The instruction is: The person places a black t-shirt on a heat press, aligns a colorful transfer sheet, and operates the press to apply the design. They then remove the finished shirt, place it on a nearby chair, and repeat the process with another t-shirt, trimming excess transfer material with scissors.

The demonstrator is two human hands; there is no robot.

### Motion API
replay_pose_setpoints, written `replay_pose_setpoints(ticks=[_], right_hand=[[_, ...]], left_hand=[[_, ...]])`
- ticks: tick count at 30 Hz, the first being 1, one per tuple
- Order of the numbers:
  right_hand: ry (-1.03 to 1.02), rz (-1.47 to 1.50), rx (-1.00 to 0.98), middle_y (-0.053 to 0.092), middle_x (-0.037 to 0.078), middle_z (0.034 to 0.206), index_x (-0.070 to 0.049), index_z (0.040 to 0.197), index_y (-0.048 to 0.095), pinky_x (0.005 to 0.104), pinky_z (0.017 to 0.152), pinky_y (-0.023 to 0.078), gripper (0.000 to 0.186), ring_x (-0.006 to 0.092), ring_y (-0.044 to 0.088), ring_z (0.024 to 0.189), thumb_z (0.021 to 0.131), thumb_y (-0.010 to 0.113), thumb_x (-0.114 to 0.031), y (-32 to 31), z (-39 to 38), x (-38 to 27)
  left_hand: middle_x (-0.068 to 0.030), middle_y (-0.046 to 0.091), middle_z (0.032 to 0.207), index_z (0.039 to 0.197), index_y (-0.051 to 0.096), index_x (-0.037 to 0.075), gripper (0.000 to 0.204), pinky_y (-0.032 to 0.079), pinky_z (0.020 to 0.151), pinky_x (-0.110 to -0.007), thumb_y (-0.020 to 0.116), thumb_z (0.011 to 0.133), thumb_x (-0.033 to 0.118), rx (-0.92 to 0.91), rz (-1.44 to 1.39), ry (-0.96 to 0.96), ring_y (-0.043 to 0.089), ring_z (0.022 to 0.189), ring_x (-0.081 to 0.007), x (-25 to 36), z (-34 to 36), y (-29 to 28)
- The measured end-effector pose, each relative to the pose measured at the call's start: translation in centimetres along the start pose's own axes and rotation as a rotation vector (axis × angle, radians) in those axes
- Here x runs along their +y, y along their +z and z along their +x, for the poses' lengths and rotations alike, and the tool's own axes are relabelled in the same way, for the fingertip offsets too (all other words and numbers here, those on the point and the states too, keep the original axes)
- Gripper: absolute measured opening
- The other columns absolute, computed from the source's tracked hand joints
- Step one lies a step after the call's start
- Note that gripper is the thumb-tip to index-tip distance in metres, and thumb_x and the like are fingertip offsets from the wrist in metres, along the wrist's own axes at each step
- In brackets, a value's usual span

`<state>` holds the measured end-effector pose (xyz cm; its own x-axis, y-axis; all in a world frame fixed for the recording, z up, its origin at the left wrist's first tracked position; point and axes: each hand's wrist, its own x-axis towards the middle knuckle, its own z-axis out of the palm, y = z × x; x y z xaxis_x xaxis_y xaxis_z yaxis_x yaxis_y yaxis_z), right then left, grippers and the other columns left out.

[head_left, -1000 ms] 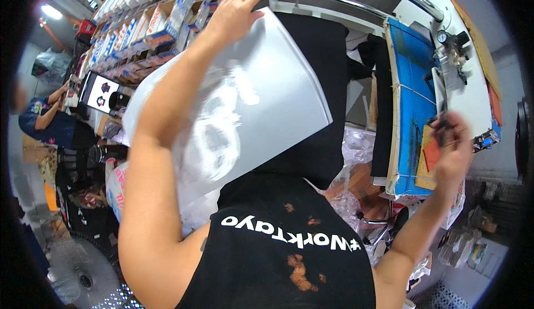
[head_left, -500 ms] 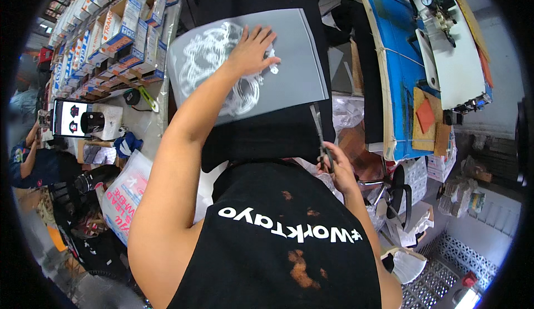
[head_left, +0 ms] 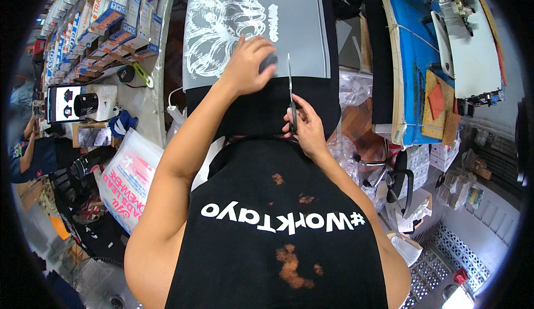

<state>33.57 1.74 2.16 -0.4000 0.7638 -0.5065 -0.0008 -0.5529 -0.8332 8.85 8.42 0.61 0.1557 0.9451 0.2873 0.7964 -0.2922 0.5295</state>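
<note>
A translucent film sheet (head_left: 297,8) with a white line print lies on black fabric (head_left: 250,111) stretched over a board in front of me. My left hand (head_left: 248,64) is over the film's near part, fingers loosely apart, holding nothing; a dark shadow beside it suggests it is slightly raised. In my right hand (head_left: 307,125) is a pair of scissors (head_left: 290,81), gripped by the dark handles. The blades point away from me and look together, their tips over the film's near edge. Part of the print is hidden by my left hand.
Stacked cardboard boxes (head_left: 119,22) crowd the left table, with a tape measure (head_left: 125,74) and a phone (head_left: 68,103) nearer. A blue-covered bench (head_left: 414,75) stands at the right. A white plastic bag (head_left: 128,170) sits low left; another person's arm (head_left: 28,153) shows beyond.
The film has turned from a slant to lie straighter on the fabric. My left hand has come off the print toward me. The scissors have moved left, over the film's near edge.
</note>
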Motion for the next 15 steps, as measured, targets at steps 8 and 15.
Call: replay_pose_setpoints(ticks=[8,15], right_hand=[[0.013,-0.004,-0.008,0.06,0.004,0.091,-0.009,0.152,0.044,0.0235,0.056,0.055,0.054,0.0095,0.063,0.07,0.103,0.064,-0.016,0.6,-0.7,-0.3],[0.047,-0.005,-0.003,0.06,0.003,0.091,-0.011,0.153,0.043,0.0228,0.054,0.053,0.054,0.0082,0.062,0.068,0.103,0.063,-0.016,0.6,-0.1,-0.8]], left_hand=[[-0.0033,0.073,0.117,0.104,0.074,0.011,0.018,0.037,0.117,-0.055,0.075,0.086,0.012,0.113,-0.001,0.215,0.059,0.13,-0.029,0.9,-2.5,1.7],[-0.0038,0.075,0.112,0.099,0.075,0.009,0.012,0.046,0.111,-0.05,0.072,0.088,0.009,0.147,-0.02,0.219,0.064,0.123,-0.0284,1.0,-2.4,1.9]])
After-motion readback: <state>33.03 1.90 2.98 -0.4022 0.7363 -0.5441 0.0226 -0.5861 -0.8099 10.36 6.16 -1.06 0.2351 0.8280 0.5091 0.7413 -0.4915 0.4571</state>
